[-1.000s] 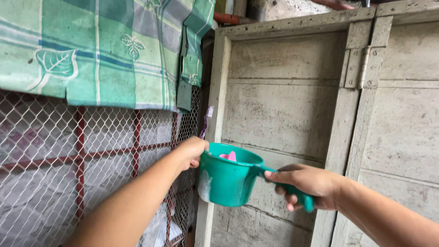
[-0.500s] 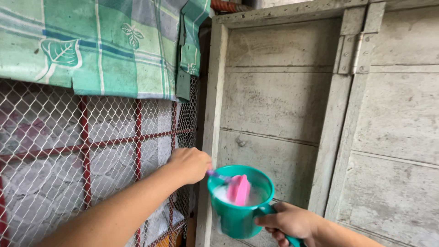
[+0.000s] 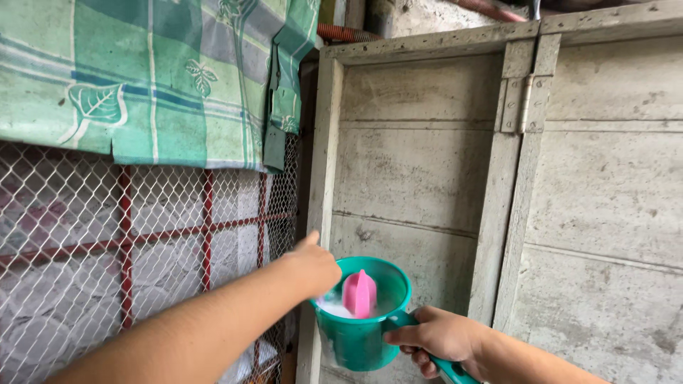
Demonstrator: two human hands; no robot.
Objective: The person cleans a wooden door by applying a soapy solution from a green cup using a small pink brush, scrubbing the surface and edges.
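Both hands meet the teal dipper [image 3: 359, 334]: right hand [image 3: 437, 336] apparently grips its handle, left hand [image 3: 313, 267] at rim.

packages: none | labels: none | signs: none | screens: none

The dipper [image 3: 359, 334] in the right hand [image 3: 437, 336] is teal plastic, smooth with a dull sheen; the scoop [image 3: 359, 293] standing in it is glossy pink plastic above white foamy liquid. At 9 o'clock, the fence [image 3: 128, 263] is thin grey wire mesh on red-painted metal bars. At 11 o'clock hangs a matt woven cloth [image 3: 149, 78], green checked. From 12 to 4 o'clock the door [image 3: 427, 163] is rough, weathered, unpainted grey wood with a dull metal hinge [image 3: 525, 103].
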